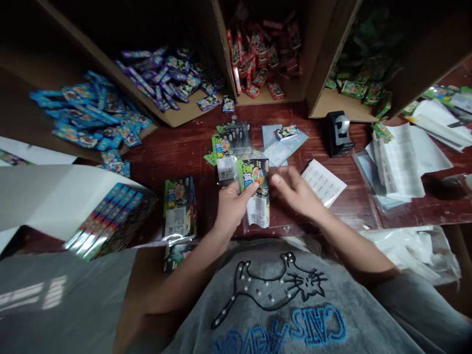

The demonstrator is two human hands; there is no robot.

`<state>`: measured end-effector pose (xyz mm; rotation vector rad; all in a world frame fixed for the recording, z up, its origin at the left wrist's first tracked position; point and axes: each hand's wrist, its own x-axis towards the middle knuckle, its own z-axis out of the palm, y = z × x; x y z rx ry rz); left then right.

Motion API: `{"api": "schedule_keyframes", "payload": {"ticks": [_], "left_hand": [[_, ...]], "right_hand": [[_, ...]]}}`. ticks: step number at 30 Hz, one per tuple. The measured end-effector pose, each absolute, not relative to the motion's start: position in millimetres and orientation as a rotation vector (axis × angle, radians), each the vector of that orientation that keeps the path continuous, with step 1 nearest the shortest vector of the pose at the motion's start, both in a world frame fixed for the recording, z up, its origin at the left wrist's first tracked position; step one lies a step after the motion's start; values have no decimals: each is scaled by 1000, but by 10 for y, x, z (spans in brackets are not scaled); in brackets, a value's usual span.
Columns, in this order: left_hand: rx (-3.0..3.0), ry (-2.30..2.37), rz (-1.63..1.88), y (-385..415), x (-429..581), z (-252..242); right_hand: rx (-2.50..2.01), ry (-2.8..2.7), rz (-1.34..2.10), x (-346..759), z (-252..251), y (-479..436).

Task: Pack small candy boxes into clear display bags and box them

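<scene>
My left hand [234,206] is closed on a printed plastic packet [260,204] with green, black and white panels, its thumb pressed on the front. Just right of the packet is my right hand [295,191], slightly blurred, fingers curled and thumb toward the packet; whether it pinches anything I cannot make out. Behind the left hand lies a small fan of similar packets [223,147]. Farther left, a stack of matching packets [179,209] rests near the table's front edge. A sheet of small labels [324,182] lies beyond the right hand.
Cardboard bins at the back hold blue boxes [96,113], purple boxes [162,73], red boxes [258,59] and green boxes [365,91]. A black tape dispenser [337,135] stands right of centre. Paper sheets [398,162] lie at right, bundled boxes [106,221] at left.
</scene>
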<state>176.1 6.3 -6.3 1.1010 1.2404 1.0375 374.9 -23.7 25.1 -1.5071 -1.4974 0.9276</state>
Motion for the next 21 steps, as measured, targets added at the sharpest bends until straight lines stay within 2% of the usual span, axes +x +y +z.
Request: {"api": "schedule_keyframes", "payload": {"ticks": [2, 6, 9, 12, 16, 19, 21], "left_hand": [[1016, 1230, 1072, 10, 1850, -171], [861, 1208, 1114, -97, 1975, -344], [888, 1250, 1056, -138, 1945, -390], [1157, 1327, 1057, -32, 1752, -298], [1702, 1489, 1254, 620, 1310, 35], [2194, 1554, 865, 1489, 1017, 293], [2313, 1803, 299, 2070, 814, 447]], "right_hand": [[-1748, -1616, 881, 3524, 98, -303], [-2111, -1815, 573, 3233, -87, -276], [-2110, -1868, 576, 3187, -167, -220], [-2067, -1933, 630, 3319, -144, -141], [-1978, -1956, 639, 3830, 79, 331], [-1979, -2085, 454, 4387, 207, 985], [-1952, -2313, 417, 4719, 198, 1391]]}}
